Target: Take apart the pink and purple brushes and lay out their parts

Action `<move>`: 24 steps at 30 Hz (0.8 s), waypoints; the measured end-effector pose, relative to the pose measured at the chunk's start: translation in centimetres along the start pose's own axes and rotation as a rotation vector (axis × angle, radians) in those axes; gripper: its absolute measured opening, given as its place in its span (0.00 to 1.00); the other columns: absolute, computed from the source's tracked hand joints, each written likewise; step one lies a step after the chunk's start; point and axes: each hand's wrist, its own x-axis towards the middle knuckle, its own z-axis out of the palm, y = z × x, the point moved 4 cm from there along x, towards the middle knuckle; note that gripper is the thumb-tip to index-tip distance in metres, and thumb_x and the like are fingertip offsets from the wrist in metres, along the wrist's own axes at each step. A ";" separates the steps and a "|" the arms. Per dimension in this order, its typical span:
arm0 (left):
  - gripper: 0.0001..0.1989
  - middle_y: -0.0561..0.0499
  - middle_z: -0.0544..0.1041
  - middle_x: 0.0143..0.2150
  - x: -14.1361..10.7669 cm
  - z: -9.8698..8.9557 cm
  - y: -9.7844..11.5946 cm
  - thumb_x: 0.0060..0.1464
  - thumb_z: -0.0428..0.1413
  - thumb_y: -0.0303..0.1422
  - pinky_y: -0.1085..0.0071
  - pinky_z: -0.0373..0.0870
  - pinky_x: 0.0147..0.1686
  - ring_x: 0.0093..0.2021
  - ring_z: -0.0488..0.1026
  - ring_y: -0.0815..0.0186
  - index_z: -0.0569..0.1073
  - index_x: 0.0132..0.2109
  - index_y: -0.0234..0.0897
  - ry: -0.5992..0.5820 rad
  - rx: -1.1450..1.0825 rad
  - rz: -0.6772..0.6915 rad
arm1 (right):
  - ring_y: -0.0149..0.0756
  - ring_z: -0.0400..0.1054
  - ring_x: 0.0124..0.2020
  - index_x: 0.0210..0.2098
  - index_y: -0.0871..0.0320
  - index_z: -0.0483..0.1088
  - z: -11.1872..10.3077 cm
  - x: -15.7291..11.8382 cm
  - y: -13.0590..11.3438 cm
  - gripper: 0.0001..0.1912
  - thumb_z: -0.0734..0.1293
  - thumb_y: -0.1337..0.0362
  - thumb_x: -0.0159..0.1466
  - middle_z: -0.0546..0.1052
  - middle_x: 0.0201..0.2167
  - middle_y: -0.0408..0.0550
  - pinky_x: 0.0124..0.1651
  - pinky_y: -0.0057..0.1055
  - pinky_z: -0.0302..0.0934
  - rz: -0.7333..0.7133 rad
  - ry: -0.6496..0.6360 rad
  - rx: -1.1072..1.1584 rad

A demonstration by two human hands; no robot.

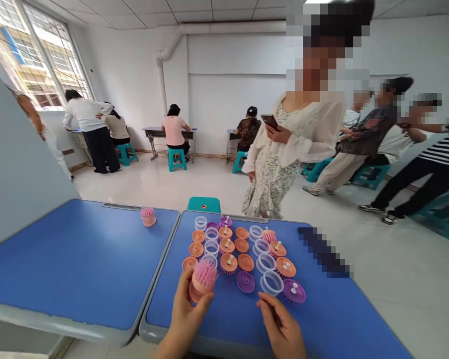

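My left hand [189,309] grips a round scrub brush [205,277] with soft pink bristles on top and a peach base. It is raised above the blue table. To its right, my right hand [282,324] is closed, thumb and fingertips drawn together; whether anything small is between them I cannot make out. Just beyond those fingertips lies a clear plastic ring [272,283]. Rows of parts spread behind both hands: more clear rings, orange discs [246,262], a purple disc [246,282], and upturned bristle heads with white pegs, such as a purple one [294,290].
Another pink brush [148,217] stands on the adjoining left table [78,259]. A blurred-out dark object [324,252] lies at the right table edge. Beyond the table are a teal stool [204,204] and a person [284,134] holding a phone. Other people sit and stand farther back.
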 end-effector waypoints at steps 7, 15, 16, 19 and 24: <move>0.16 0.50 0.74 0.35 -2.1 3.8 2.3 0.40 0.63 0.33 0.69 0.73 0.33 0.34 0.74 0.64 0.66 0.37 0.39 -0.291 0.240 0.418 | 0.29 0.64 0.26 0.55 0.56 0.60 2.4 -0.9 -3.0 0.35 0.64 0.43 0.54 0.68 0.45 0.54 0.22 0.24 0.60 0.142 -0.367 0.258; 0.16 0.45 0.73 0.42 -2.9 3.6 2.0 0.50 0.57 0.34 0.70 0.74 0.39 0.41 0.73 0.64 0.65 0.46 0.41 -0.397 0.378 0.736 | 0.34 0.65 0.32 0.51 0.59 0.63 2.8 -0.6 -5.6 0.27 0.65 0.52 0.56 0.71 0.33 0.46 0.39 0.30 0.62 0.062 -0.484 0.067; 0.17 0.44 0.73 0.43 -2.9 3.5 1.6 0.50 0.57 0.36 0.71 0.74 0.39 0.41 0.74 0.63 0.65 0.47 0.42 -0.411 0.394 0.737 | 0.34 0.65 0.32 0.48 0.59 0.65 2.8 -0.5 -5.8 0.23 0.65 0.54 0.56 0.71 0.33 0.46 0.38 0.29 0.62 0.052 -0.479 0.029; 0.23 0.45 0.76 0.41 -2.9 3.4 0.8 0.47 0.57 0.46 0.73 0.74 0.38 0.40 0.75 0.63 0.66 0.48 0.42 -0.446 0.450 0.762 | 0.31 0.63 0.28 0.41 0.60 0.67 2.9 -0.4 -6.1 0.17 0.63 0.56 0.57 0.70 0.29 0.44 0.34 0.27 0.62 0.033 -0.480 -0.020; 0.32 0.45 0.78 0.39 -2.5 3.2 -0.2 0.42 0.55 0.52 0.75 0.74 0.37 0.38 0.77 0.62 0.65 0.52 0.41 -0.397 0.552 0.891 | 0.29 0.60 0.23 0.41 0.59 0.68 3.0 -0.1 -5.6 0.19 0.62 0.53 0.56 0.69 0.23 0.41 0.28 0.24 0.59 0.020 -0.484 -0.038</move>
